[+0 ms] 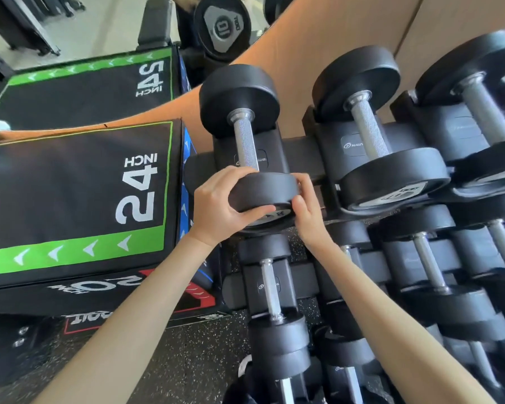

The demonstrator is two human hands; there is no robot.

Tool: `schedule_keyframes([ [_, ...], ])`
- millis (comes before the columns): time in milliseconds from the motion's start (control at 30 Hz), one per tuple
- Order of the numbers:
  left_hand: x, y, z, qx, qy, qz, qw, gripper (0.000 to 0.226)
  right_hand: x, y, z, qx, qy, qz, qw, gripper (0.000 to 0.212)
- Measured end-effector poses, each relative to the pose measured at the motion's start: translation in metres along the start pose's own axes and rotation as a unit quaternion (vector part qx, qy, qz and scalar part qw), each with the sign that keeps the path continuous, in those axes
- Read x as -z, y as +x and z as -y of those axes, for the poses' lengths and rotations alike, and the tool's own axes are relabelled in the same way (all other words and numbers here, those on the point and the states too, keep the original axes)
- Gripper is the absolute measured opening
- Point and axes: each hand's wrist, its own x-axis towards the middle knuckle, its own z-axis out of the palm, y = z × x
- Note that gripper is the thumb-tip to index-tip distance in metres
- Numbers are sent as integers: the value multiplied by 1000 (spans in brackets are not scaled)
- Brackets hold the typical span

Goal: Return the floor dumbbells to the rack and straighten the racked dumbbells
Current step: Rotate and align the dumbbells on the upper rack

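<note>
Now, L hand [216, 208], R hand [305, 207], round-disc dumbbell [245, 150]

Dumbbell [247, 132]: matt black rubber heads, knurled metal handle; floor [193, 345] speckled rubber.

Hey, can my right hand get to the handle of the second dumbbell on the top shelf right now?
Probably yes: that handle lies bare with nothing over it, though the right hand must first release the end dumbbell.

The plyo box [70, 193] reads "24 INCH" — a black weight [220, 27] shows "10", a rack saddle [354, 145] "NAU".
</note>
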Motion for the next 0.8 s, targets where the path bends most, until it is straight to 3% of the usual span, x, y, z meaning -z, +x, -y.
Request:
schedule_keyframes([
  [100,0,-6,6,-3,-10,-22,1000,57,-3,8,2,51,-62,-9,997,38],
  [233,-8,-15,15,31,-67,-59,996,60,0,14,13,100,-149,3,984,79],
  [300,-12,-23,20,66,-116,-95,986,57,2,16,25,113,-226,38,967,82],
  [467,-31,-41,36,136,-186,-188,955,64,-13,19,55,172,-440,51,880,69],
  [600,-47,-49,43,174,-212,-205,940,49,-25,21,64,199,-532,46,821,72],
  [667,-44,-49,42,173,-214,-178,945,41,-22,21,65,175,-503,70,844,70],
  [800,-32,-47,33,184,-198,-94,958,44,-4,19,56,131,-309,90,938,58],
])
